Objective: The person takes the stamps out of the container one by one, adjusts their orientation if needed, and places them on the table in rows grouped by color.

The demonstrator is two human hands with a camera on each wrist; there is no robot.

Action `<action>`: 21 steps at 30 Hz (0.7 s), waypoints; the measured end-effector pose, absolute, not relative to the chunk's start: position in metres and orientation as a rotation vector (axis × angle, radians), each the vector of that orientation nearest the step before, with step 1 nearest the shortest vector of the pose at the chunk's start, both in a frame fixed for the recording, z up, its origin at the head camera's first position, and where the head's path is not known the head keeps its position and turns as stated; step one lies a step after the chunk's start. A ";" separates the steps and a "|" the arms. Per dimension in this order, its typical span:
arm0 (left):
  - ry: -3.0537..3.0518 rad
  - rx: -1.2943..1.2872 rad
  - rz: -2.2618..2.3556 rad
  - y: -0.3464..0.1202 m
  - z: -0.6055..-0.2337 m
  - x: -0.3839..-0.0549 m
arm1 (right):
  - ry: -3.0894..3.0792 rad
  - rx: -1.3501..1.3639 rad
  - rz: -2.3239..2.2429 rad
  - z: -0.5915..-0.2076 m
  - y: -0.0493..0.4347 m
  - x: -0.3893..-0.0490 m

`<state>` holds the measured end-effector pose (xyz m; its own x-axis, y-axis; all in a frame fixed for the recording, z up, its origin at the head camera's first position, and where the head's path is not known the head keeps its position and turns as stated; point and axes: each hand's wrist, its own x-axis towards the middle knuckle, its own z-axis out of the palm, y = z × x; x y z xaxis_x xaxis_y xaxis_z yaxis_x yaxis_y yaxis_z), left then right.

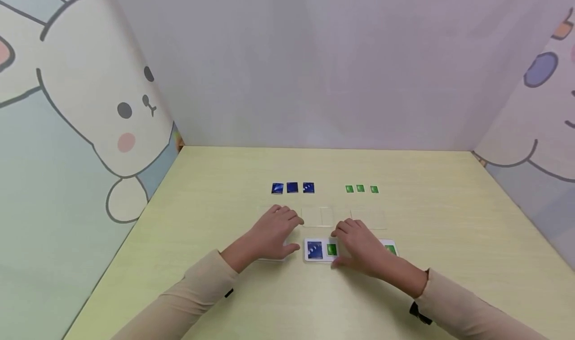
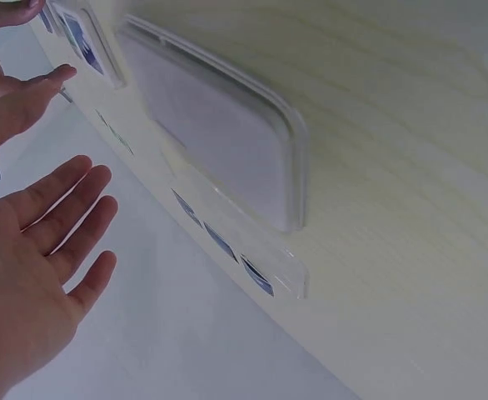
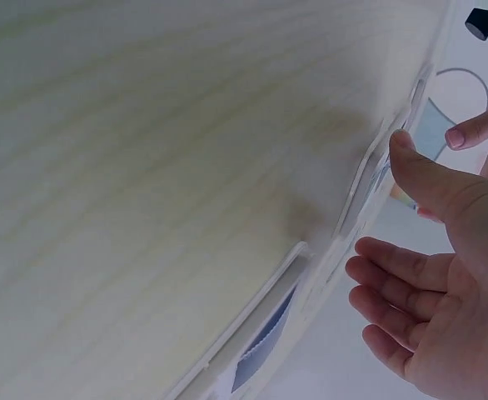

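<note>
My left hand (image 1: 275, 232) hovers over a white case (image 2: 215, 125) at the left, fingers spread and thumb apart. This case is mostly hidden in the head view; its plain white top shows in the left wrist view. My right hand (image 1: 359, 246) is over the right end of the middle white case (image 1: 308, 257), with thumb near its front edge and fingertips by its back edge. A blue picture card (image 1: 315, 250) and a smaller green card (image 1: 331, 249) lie in that case. Another white case (image 1: 394, 243) with a green card is partly hidden behind the right hand.
Clear plastic covers (image 1: 317, 217) lie behind the cases. Farther back are three blue cards (image 1: 292, 187) and three small green cards (image 1: 361, 188) in rows. A grey back wall (image 1: 314, 70) and side panels with cartoon animals enclose the pale wooden table (image 1: 188, 180).
</note>
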<state>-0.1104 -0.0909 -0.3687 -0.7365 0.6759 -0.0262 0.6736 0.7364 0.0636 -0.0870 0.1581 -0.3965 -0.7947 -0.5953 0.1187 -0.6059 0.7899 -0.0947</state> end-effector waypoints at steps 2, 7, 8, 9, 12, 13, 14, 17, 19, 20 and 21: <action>2.878 1.124 0.066 -0.090 -0.370 -0.111 | -2.901 0.969 0.198 -0.397 0.158 -0.087; 2.868 1.135 0.047 -0.086 -0.373 -0.112 | -2.923 0.954 0.200 -0.396 0.157 -0.086; 2.866 1.137 0.044 -0.085 -0.372 -0.112 | -2.926 0.953 0.198 -0.396 0.157 -0.086; 2.863 1.138 0.041 -0.084 -0.372 -0.111 | -2.929 0.954 0.195 -0.396 0.156 -0.086; 2.855 1.140 0.030 -0.081 -0.372 -0.111 | -2.932 0.966 0.189 -0.397 0.156 -0.087; 2.852 1.143 0.026 -0.080 -0.372 -0.111 | -2.930 0.972 0.186 -0.397 0.156 -0.087; 2.849 1.146 0.024 -0.079 -0.372 -0.111 | -2.926 0.978 0.186 -0.397 0.156 -0.087; 2.839 1.156 0.013 -0.076 -0.374 -0.111 | -2.915 0.994 0.179 -0.397 0.155 -0.087; 2.831 1.161 0.008 -0.074 -0.375 -0.111 | -2.907 1.005 0.176 -0.397 0.155 -0.087; 2.827 1.160 0.004 -0.073 -0.375 -0.111 | -2.905 1.009 0.175 -0.398 0.155 -0.087; 2.823 1.158 0.001 -0.072 -0.375 -0.111 | -2.903 1.013 0.170 -0.398 0.155 -0.087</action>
<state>-0.1110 -0.0721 -0.3755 -0.7083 0.7009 -0.0832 0.7009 0.7124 0.0349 -0.0869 0.1548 -0.3980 -0.7816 -0.6165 0.0951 -0.6234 0.7775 -0.0832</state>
